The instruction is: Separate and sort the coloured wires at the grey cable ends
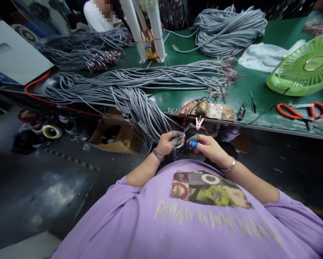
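Note:
Close in front of my body, my left hand (166, 144) pinches the end of a grey cable. Thin coloured wires (182, 139), red and green among them, fan out from its fingertips. Just to the right, my right hand (208, 146) has its thumb and forefinger pressed together; what lies between them is too small to make out. Grey covers sit on fingers of both hands, and blue tape wraps the right thumb. A bundle of grey cables (142, 104) hangs over the table edge towards my left hand. Beyond my hands is a pink clip (199, 123).
On the green table (263, 104) lie red-handled pliers (303, 111), small tweezers (253, 102), a wooden block (213, 110) and a green fan (304, 66). A coiled cable bundle (228, 30) lies behind. A cardboard box (118, 133) stands below. Another person (98, 16) is across the table.

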Tool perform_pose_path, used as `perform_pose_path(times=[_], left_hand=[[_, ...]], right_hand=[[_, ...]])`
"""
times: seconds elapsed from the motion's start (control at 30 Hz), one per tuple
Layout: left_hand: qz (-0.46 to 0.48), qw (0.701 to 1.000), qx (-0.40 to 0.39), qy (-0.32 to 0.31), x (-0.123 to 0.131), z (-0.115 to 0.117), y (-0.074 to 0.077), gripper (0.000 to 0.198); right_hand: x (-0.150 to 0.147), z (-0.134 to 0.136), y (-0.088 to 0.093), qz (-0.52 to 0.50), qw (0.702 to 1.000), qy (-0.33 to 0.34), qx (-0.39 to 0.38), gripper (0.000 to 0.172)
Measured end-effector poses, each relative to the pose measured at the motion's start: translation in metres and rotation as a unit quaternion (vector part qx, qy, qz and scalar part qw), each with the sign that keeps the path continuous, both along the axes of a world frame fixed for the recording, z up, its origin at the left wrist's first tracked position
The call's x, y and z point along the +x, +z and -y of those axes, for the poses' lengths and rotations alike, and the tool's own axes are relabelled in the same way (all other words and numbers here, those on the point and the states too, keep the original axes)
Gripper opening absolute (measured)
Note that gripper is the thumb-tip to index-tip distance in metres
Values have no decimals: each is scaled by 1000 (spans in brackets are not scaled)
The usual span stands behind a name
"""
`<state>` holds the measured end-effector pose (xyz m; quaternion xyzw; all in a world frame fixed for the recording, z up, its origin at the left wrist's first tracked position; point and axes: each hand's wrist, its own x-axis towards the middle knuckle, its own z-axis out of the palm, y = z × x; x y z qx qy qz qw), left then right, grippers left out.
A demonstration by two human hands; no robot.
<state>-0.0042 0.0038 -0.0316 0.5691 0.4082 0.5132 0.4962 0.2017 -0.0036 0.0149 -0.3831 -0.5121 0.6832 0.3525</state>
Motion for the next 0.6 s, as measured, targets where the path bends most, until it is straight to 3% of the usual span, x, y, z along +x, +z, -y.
perform_pose_path(times=[0.17,0.43,0.6], left_hand=[[-36,999,13,-11,0,3,-1,41],[-167,976,142,14,-1,0,-8,26],[-181,973,141,17,-1,-1,-7,24]], right_hand=[[-3,0,-4,-37,998,-48,-28,38],[-8,-3,-9,-69,993,-97,-22,45],[-10,-7,-13,-59,992,-108,-19,46]])
